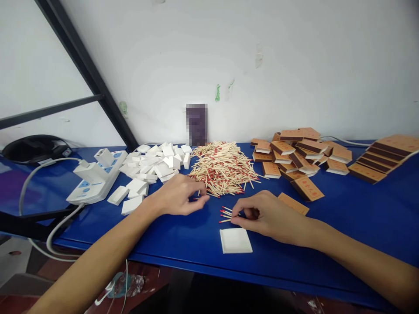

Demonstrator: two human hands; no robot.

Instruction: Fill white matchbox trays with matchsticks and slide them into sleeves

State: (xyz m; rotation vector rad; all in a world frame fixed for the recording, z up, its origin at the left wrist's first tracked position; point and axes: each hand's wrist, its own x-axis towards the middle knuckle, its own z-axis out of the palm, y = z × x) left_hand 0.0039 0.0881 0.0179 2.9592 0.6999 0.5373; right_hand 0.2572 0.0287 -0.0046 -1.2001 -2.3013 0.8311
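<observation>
Between the thumb and index finger of my right hand point(262, 213) are several matchsticks point(225, 215), their red heads pointing left. Just in front of that hand lies a shallow white matchbox tray point(236, 240), flat on the blue table. My left hand point(181, 195) is at the near left edge of a large heap of loose matchsticks point(225, 168). Its thumb and index finger are curled close together. A red match head shows inside the curl, but whether the fingertips grip it is unclear.
White matchbox trays point(153, 163) are heaped at the left, beside a power strip point(98, 179) with cables. Brown matchbox sleeves point(294, 152) lie piled at the right, near a row of matchboxes point(386, 155). A black metal frame point(98, 93) rises at the left.
</observation>
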